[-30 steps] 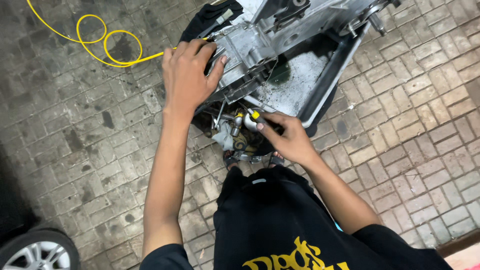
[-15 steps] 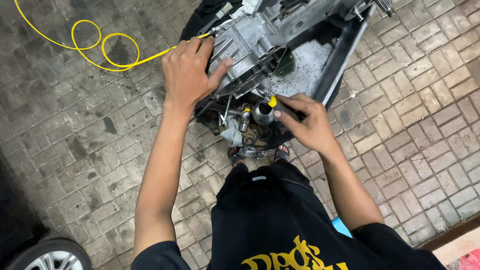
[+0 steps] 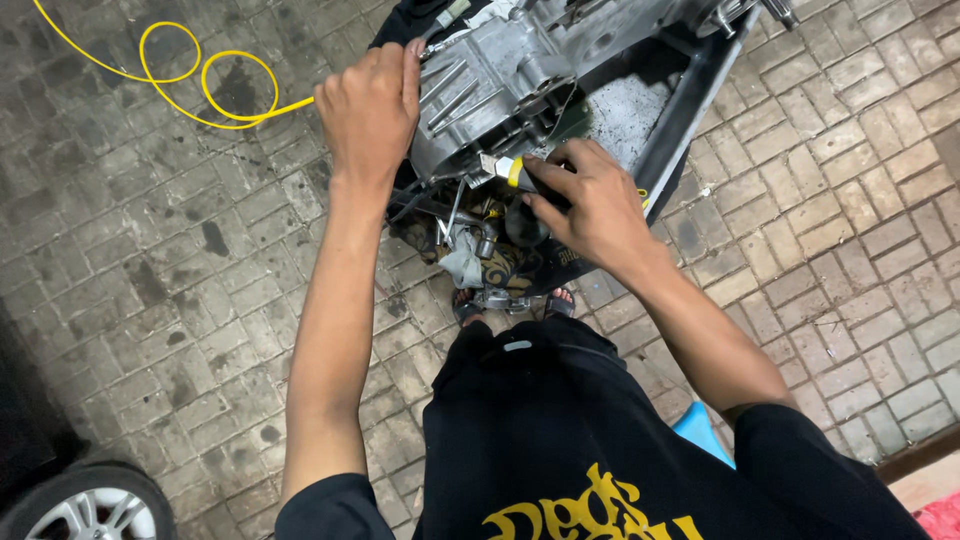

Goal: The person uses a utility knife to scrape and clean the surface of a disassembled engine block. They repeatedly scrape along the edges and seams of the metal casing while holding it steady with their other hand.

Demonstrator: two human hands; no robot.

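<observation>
- Your left hand point(image 3: 368, 110) lies on the upper left edge of the grey cast-metal engine casing point(image 3: 490, 85), fingers curled over its rim and pressed against it.
- Your right hand point(image 3: 590, 205) has its fingers wrapped tight round a dark tool with a yellow band point(image 3: 516, 172), its tip at the casing's lower edge.
- The casing sits on the grey brick paving point(image 3: 150, 270) just ahead of your knees, beside a dark metal frame rail point(image 3: 685, 110).
- A looped yellow hose point(image 3: 205, 80) lies on the paving to your left.
- A car wheel point(image 3: 85, 505) shows at the lower left corner.
</observation>
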